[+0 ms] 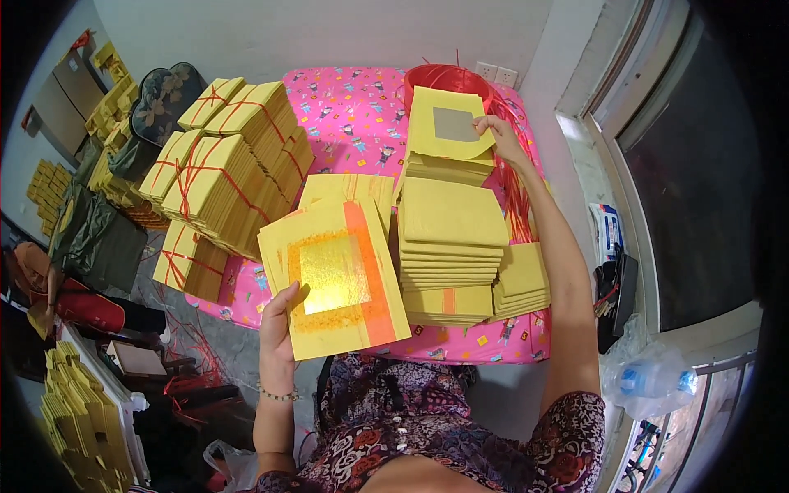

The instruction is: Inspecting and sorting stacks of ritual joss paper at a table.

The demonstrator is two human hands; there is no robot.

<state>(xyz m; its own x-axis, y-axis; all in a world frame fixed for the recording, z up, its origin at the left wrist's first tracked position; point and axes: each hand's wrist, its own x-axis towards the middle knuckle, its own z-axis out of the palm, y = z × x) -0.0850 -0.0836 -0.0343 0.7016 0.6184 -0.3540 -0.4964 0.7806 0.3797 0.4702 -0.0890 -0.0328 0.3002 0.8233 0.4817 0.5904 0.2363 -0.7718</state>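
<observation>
My left hand [278, 324] grips a few sheets of gold-foil joss paper [335, 275] by their lower left edge. The top sheet is yellow, with a shiny gold square and an orange band. At the back right, my right hand [503, 138] pinches the right edge of a silver-square joss paper [459, 123], whose near edge curls above a yellow stack. Between my hands stand folded yellow paper stacks [452, 214], with a smaller pile [523, 271] on their right. Another yellow stack [349, 189] shows partly behind the sheets in my left hand.
Tied yellow bundles [218, 172] with red straps fill the left of the pink-clothed table [353, 107]. A red basket [448, 78] stands at the back, and loose red straps [519, 205] hang beside my right forearm. A window [690, 164] borders the right. More yellow paper [78, 419] lies lower left.
</observation>
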